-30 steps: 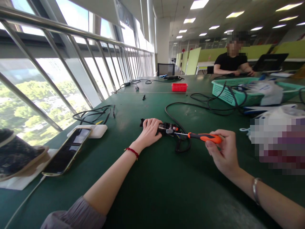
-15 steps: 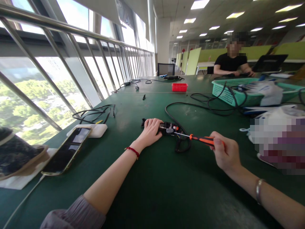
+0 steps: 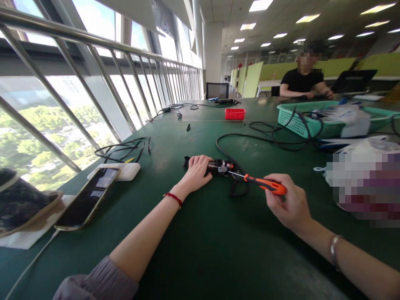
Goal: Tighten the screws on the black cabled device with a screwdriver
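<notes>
My left hand [image 3: 197,171] lies closed over a small black plug [image 3: 218,167] on the green table [image 3: 203,241], pinning it down. Coloured wires show at the plug's open right end. A black cable [image 3: 237,143] runs from it and loops away across the table. My right hand [image 3: 286,204] grips an orange-handled screwdriver [image 3: 264,184]. Its thin metal tip points left and touches the plug's open end.
A phone [image 3: 86,203] leans on a white box [image 3: 126,171] at left, by a dark bag [image 3: 18,204] and coiled black cables [image 3: 125,148]. A red tray [image 3: 235,113] sits farther back. A teal basket [image 3: 300,121] and white bags stand at right. Another person [image 3: 303,81] sits beyond.
My right hand has shifted slightly left and turned on the screwdriver handle, with the tip staying at the plug. My left hand has stayed on the plug.
</notes>
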`<state>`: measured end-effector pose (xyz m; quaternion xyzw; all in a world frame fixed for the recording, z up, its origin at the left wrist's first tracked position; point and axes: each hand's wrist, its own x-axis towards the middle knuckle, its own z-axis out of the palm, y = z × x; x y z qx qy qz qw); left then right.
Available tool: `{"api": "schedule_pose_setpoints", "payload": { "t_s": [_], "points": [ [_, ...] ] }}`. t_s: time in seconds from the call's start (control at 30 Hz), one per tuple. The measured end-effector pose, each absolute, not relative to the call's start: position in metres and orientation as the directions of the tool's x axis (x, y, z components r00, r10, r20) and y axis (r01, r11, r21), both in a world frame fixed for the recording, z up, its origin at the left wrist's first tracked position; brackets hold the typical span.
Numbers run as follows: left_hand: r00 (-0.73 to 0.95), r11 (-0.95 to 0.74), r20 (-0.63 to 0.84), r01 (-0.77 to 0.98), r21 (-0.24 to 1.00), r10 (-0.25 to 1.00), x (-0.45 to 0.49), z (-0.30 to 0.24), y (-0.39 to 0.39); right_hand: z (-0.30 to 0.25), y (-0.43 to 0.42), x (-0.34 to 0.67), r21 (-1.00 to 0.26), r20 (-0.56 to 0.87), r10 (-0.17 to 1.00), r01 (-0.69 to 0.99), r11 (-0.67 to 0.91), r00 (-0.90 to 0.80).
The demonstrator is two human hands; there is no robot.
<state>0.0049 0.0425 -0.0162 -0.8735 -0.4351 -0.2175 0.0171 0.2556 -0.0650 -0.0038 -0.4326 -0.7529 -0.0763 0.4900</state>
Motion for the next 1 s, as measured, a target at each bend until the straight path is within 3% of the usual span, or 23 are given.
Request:
{"api": "schedule_pose_setpoints", "payload": {
  "t_s": [0.17, 0.37, 0.83, 1.0],
  "points": [
    [0.534, -0.622, 0.391, 0.770, 0.142, 0.750, 0.0047, -0.0165, 0.0433, -0.0044, -0.0645, 0.2584, -0.239, 0.801, 0.570, 0.775, 0.584, -0.183],
    [0.529, -0.620, 0.395, 0.771, 0.146, 0.751, 0.0047, -0.0170, 0.0442, -0.0082, -0.0621, 0.2624, -0.295, 0.782, 0.610, 0.788, 0.541, -0.126],
    [0.526, -0.629, 0.407, 0.757, 0.178, 0.747, 0.0039, -0.0178, 0.0439, -0.0065, -0.0641, 0.2581, -0.293, 0.820, 0.542, 0.678, 0.674, -0.184],
    [0.544, -0.651, 0.412, 0.737, 0.183, 0.731, 0.0029, -0.0167, 0.0438, -0.0058, -0.0625, 0.2614, -0.316, 0.797, 0.590, 0.746, 0.586, -0.126]
  ]
}}
